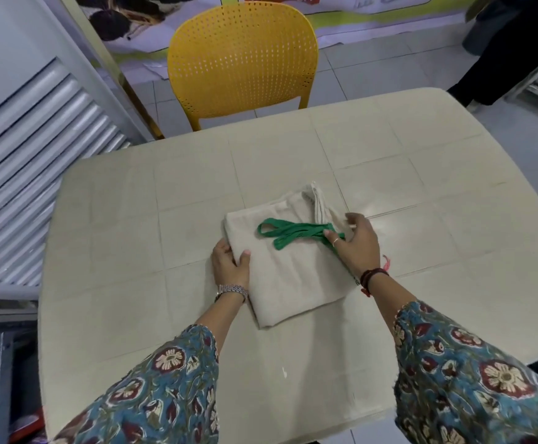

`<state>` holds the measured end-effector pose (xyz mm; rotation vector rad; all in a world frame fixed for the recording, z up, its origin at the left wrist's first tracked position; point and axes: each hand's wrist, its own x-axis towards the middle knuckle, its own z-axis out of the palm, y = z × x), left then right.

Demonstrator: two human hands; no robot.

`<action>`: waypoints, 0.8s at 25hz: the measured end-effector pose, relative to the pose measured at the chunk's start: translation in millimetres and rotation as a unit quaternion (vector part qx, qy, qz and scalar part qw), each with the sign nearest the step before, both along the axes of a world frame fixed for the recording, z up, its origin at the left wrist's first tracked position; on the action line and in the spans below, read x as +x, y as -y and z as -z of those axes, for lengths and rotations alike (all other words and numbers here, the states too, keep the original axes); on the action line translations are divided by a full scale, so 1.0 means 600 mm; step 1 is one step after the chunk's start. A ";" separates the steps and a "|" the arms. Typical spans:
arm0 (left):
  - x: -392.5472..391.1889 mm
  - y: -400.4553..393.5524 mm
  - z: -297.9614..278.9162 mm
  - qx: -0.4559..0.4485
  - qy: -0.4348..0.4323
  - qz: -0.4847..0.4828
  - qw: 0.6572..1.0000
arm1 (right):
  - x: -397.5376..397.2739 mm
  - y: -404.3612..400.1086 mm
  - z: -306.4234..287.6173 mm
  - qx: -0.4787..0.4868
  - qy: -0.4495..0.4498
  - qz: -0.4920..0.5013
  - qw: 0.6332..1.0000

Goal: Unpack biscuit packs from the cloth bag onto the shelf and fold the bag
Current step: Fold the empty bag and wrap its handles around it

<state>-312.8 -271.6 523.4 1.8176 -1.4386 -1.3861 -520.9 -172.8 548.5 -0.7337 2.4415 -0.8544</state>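
**tilefan:** One big pale beige plastic table with a moulded square-tile pattern [171,315] fills most of the view, seen from above by the person wearing the camera. Behind its far edge there's a yellow perforated plastic chair [242,62], pushed up close, and a white slatted panel [27,161] runs down the left side.

**crumbs_22:** So where's the bag in all this?

**tilefan:** The cream-coloured cloth bag [287,277] lies flat near the middle of the table, already folded over into a thick rectangle, tilted so its long side runs from near-left to far-right. Its green fabric handles [293,233] are laid across the top at the far end. No biscuit packs are anywhere on the table, and the shelf isn't in the shot.

**crumbs_22:** And the hands?

**tilefan:** Both arms come in from the bottom in blue floral-print sleeves [472,379]. The left hand [229,264] is on the bag's left edge, thumb on top and fingers curled round the fold, so it's lightly clamping that edge. The right hand [355,245] rests on the far-right corner, fingers bent down over the green handles and the cloth, pressing them rather than pinching.

**crumbs_22:** Any small stuff?

**tilefan:** A silver metal wristwatch [232,291] on the left wrist, dark bead bracelets with red thread [373,277] on the right wrist, and a thin ring on a right finger.
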 end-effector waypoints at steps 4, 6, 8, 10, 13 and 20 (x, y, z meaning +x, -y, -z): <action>-0.011 0.006 0.007 -0.243 0.239 0.261 0.903 | 0.015 0.027 0.010 -0.015 -0.247 -0.242 0.938; -0.018 0.010 0.026 -0.275 0.301 0.368 0.836 | 0.031 0.041 0.040 0.025 -0.289 -0.352 0.890; -0.022 0.016 0.047 -0.284 0.339 0.402 0.802 | 0.033 0.046 0.072 0.065 -0.303 -0.392 0.866; -0.027 0.023 0.063 -0.290 0.360 0.407 0.788 | 0.015 0.049 0.091 0.098 -0.291 -0.386 0.870; -0.031 0.037 0.073 -0.295 0.375 0.408 0.779 | -0.019 0.054 0.098 0.105 -0.277 -0.367 0.882; -0.023 0.038 0.077 -0.263 0.374 0.388 0.800 | -0.046 0.037 0.108 0.153 -0.256 -0.315 0.901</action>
